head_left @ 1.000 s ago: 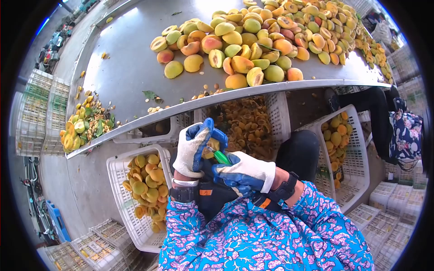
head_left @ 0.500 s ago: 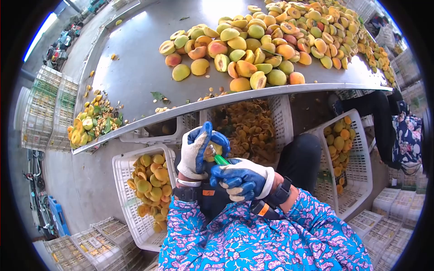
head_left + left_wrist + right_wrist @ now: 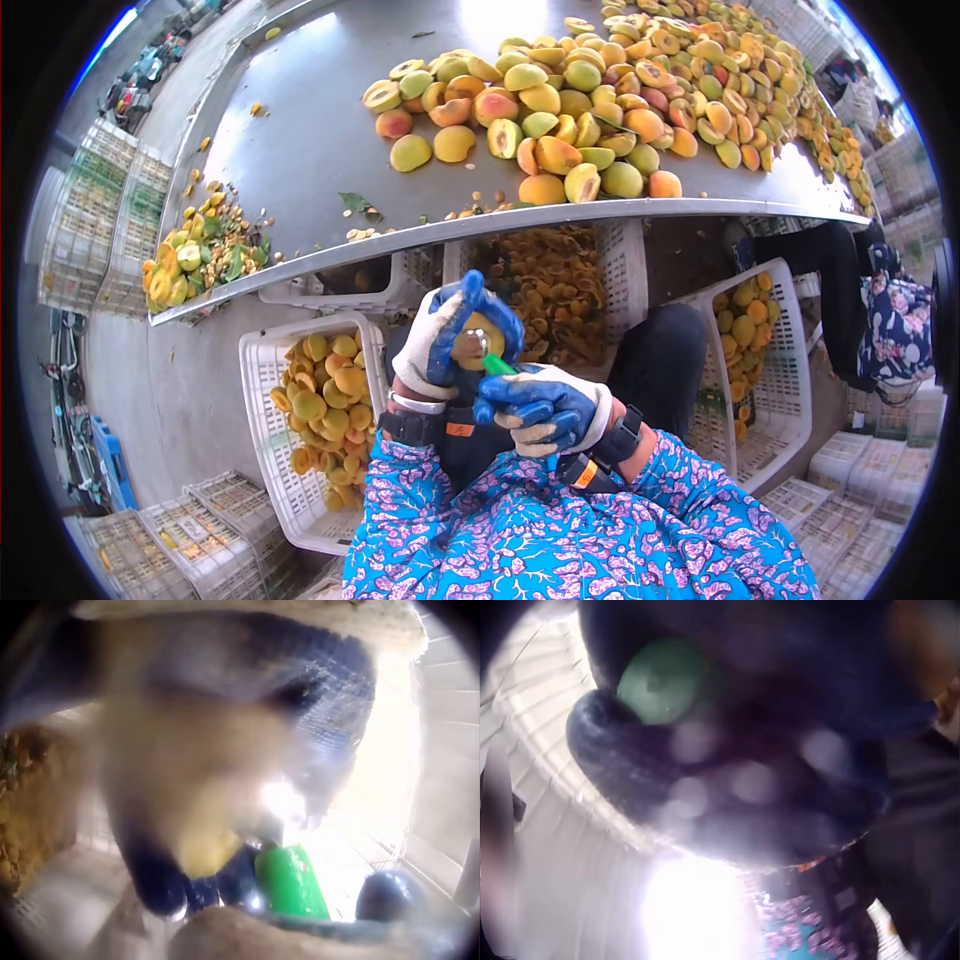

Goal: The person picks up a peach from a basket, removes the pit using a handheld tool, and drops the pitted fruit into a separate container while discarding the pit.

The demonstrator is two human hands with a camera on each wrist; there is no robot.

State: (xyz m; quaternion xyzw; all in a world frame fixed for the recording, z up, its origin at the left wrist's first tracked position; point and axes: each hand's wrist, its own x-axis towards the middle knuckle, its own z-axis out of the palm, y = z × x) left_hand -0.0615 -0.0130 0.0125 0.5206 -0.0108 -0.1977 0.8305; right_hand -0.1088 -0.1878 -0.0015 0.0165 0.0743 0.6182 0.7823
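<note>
In the head view the left hand (image 3: pixel 446 335), in a white and blue glove, holds a yellow fruit (image 3: pixel 490 333) with its fingers curled round it. The gloved right hand (image 3: pixel 548 408) grips a green-handled tool (image 3: pixel 497 366), whose metal end lies against the fruit. The left wrist view shows the green handle (image 3: pixel 291 881) close to the blurred yellow fruit (image 3: pixel 210 844). Blue fingers wrap the green handle end (image 3: pixel 662 681) in the right wrist view. How deep the metal end sits in the fruit, I cannot tell.
A metal table (image 3: pixel 290 150) carries piled fruit halves (image 3: pixel 560 100) and scraps at its left corner. Below it stand a crate of cut pieces (image 3: pixel 628 275), a left crate of fruit (image 3: pixel 262 420) and a right crate (image 3: pixel 790 400). Another person's leg (image 3: pixel 825 240) is at right.
The tool's metal end, hidden a second ago, now shows at the fruit's face. The right hand has shifted slightly right, with its back turned more upward. The left hand still holds the fruit.
</note>
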